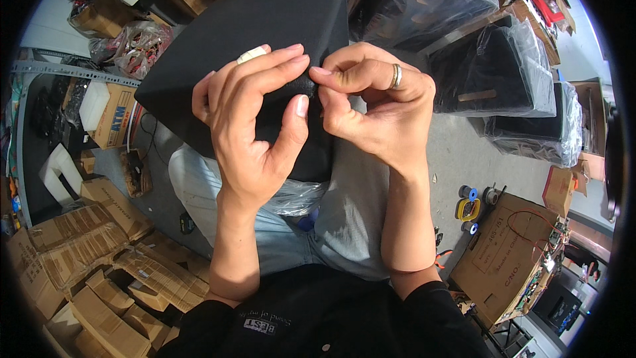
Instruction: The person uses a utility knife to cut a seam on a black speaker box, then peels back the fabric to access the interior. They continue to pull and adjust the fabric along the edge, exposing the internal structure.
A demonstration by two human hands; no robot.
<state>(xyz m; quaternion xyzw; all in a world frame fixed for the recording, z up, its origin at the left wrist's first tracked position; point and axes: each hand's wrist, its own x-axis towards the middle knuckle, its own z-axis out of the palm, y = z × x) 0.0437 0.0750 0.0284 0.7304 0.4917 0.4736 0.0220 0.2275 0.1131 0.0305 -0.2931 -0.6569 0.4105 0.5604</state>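
Observation:
A large black box [218, 33] with a matte, fabric-like covering and angled sides stands between my knees. Across its near part lies my left hand [248, 116], fingers stretched and thumb apart; one finger has a pale wrap [251, 55] around it. At the box's right edge, my right hand [391, 106] has thumb and forefinger pinched together close to the left fingertips. What that pinch holds, if anything, is too small and hidden to make out. A ring [395, 77] is on a finger of the right hand. Clear plastic film [298, 197] shows below the box.
Similar black boxes in clear plastic [490, 69] stand at the right and back. Flattened cardboard [86, 245] is piled at the lower left, beside a metal shelf [73, 69]. Wire spools [469, 192] and a large carton [500, 252] are on the right.

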